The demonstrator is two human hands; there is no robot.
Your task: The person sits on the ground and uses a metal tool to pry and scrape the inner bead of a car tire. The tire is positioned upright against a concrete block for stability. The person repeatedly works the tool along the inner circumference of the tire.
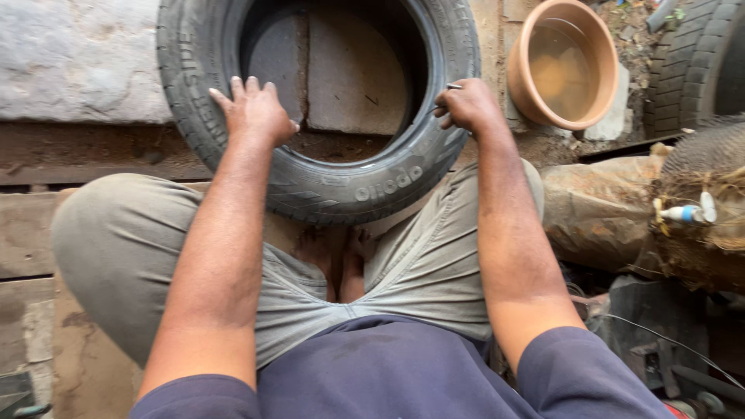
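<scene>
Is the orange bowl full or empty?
Partly full: the orange bowl holds murky water, with bare inner wall showing above it.

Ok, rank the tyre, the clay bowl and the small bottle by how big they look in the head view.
1. Tyre, largest by far.
2. Clay bowl, smaller; it sits slightly farther back, so the gap may be overstated.
3. Bottle, smallest, lying at the right.

The tyre [341, 174] loses its top to the upper edge; the thin metal tool [452, 87] is mostly hidden inside the right hand [469, 107].
</scene>
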